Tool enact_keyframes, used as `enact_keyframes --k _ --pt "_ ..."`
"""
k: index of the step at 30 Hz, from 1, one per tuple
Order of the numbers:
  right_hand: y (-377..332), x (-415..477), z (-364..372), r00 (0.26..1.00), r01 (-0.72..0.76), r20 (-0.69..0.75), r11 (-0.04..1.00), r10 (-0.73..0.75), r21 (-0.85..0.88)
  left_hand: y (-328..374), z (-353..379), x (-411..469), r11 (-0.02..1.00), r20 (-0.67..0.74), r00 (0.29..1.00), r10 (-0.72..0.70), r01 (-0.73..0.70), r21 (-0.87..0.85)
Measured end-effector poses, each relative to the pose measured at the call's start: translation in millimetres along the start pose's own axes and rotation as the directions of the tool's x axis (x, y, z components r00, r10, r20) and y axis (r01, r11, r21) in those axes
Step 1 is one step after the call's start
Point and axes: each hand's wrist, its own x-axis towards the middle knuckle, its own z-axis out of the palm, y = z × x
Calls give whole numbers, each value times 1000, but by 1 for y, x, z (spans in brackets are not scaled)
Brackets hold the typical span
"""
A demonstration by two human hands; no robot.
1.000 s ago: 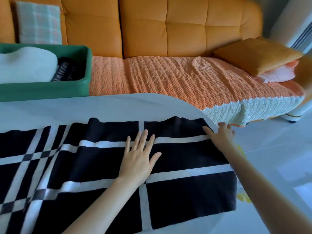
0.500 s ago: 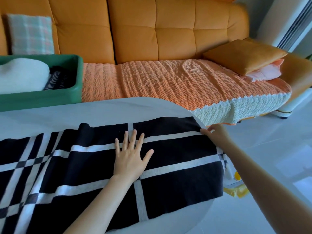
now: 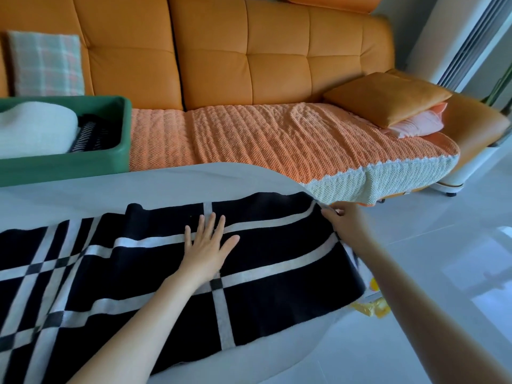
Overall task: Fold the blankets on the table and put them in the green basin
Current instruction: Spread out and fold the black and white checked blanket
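slippage risk: right hand [image 3: 345, 224] pinches blanket [image 3: 277, 245] corner; left hand [image 3: 207, 246] (flat, inboard of pinch) may let cloth drag.

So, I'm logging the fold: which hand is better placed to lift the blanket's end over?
The right hand: it pinches the blanket at its far corner. The left hand lies flat mid-blanket, likely anchoring it.

Blanket [image 3: 277, 245] on table [image 3: 166, 187], basin [image 3: 69, 164] behind it, left.
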Motion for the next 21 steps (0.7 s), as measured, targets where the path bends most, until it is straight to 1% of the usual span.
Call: enact_keyframes --k 1,2,4,5,6,7,8,9,11,12,13,14,16,18,21 --pt "-17 -5 6 998 44 -32 999 -45 -23 -3 -3 -2 997 -29 1000 10 -12 -80" --pt "-35 -14 13 994 99 -41 993 -102 -67 -6 -6 -5 990 -100 995 17 -30 -138" --pt "-67 -37 39 974 225 27 952 -224 -207 -13 -11 -11 986 -290 957 17 -65 -157" --pt "-79 -52 57 958 286 97 916 -269 -282 -17 -11 -14 989 -340 940 10 -60 -137" --pt "-90 -70 74 942 329 182 888 -284 -322 -21 -12 -17 993 -350 937 2 -45 -113" --pt "-97 -87 87 924 352 264 883 -276 -310 -26 -10 -19 996 -333 943 -1 -28 -80" --pt "-99 -101 95 910 362 312 891 -274 -273 -32 -7 -22 999 -311 950 3 -14 -34" --pt "-98 -108 96 910 357 304 905 -282 -231 -37 -4 -24 1000 -312 950 17 -10 22" --pt "-92 -102 82 940 320 166 940 -298 -120 -45 2 -28 990 -323 945 52 -6 142" --pt "-85 -92 74 960 273 88 960 -267 -67 -47 3 -29 984 -331 942 58 2 177" --pt "-76 -77 64 978 205 32 978 -204 -39 -48 5 -29 979 -329 943 54 15 203" --pt "-66 -65 55 990 140 7 989 -140 -46 -48 7 -28 975 -335 941 51 26 221" --pt "-48 -48 51 997 69 29 987 -66 -148 -47 10 -26 976 -338 940 36 39 212" --pt "-43 -43 63 997 63 62 979 -52 -193 -46 11 -25 978 -341 940 26 46 204" --pt "-47 -43 91 998 67 29 973 -62 -222 -45 10 -25 979 -339 941 22 49 199"
